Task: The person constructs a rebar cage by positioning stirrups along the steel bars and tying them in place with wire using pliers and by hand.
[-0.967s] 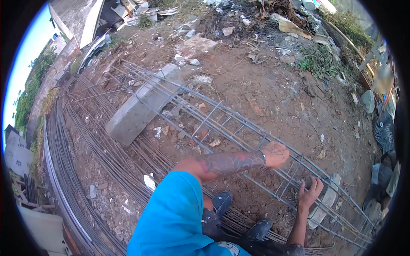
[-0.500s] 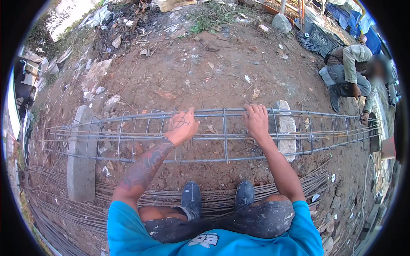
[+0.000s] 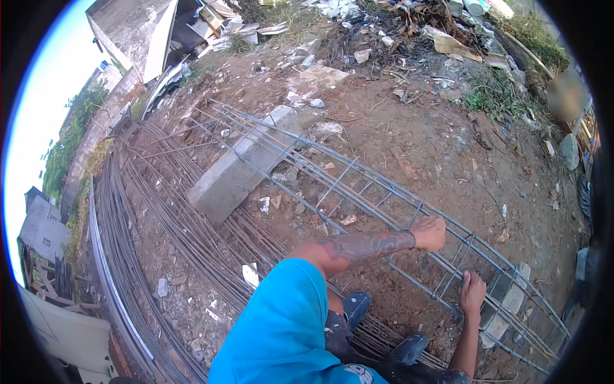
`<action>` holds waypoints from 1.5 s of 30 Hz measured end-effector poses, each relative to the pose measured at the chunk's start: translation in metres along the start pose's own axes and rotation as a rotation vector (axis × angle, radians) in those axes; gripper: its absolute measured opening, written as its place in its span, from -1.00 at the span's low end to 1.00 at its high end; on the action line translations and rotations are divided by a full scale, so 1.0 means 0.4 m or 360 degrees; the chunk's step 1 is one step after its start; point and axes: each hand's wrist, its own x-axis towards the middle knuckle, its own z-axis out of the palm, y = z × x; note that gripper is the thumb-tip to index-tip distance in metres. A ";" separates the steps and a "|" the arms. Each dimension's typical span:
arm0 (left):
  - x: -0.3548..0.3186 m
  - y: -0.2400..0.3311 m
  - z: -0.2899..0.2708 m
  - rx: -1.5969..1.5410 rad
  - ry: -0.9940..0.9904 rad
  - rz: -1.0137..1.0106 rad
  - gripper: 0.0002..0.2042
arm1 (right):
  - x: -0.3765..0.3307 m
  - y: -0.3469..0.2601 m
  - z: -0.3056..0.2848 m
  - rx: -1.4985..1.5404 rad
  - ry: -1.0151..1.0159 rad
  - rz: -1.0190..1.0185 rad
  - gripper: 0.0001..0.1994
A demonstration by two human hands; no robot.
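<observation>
A long rebar cage (image 3: 358, 203) of thin steel bars and square stirrups runs from the upper left to the lower right in front of me. My left hand (image 3: 429, 233) is closed in a fist around its steel, between the far bars and the middle ones. Nearer to me and farther right, my right hand (image 3: 473, 292) curls its fingers over the cage beside a stirrup (image 3: 458, 261). What lies inside each grip is mostly hidden. The cage rests on a concrete block (image 3: 240, 168) at the left and a second block (image 3: 508, 304) at the right.
Bundles of long loose rods (image 3: 169, 192) lie on the soil at my left and under my shoes (image 3: 355, 307). Rubble and burnt debris (image 3: 396, 45) are heaped at the far side. A large stone (image 3: 568, 151) sits at the right, near a blurred person (image 3: 568, 96).
My view has swung left, and the co-worker's crouched body is no longer clearly in sight. Both hands have gone from resting on the far bars to curled grips. Fewer stirrups show near the left block.
</observation>
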 end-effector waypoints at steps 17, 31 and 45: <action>0.115 0.041 -0.159 -0.2444 -0.0829 -0.1310 -0.77 | -0.035 -0.030 -0.011 0.0186 0.0473 -0.0030 -0.87; 0.135 0.156 -0.242 -0.2674 -0.1271 -0.1024 -0.78 | -0.116 -0.168 -0.137 0.1998 -0.0294 0.0426 -0.76; 0.177 0.265 -0.216 -0.2875 -0.1349 -0.0815 -0.75 | -0.200 -0.078 -0.199 0.2002 0.0078 0.0718 -0.86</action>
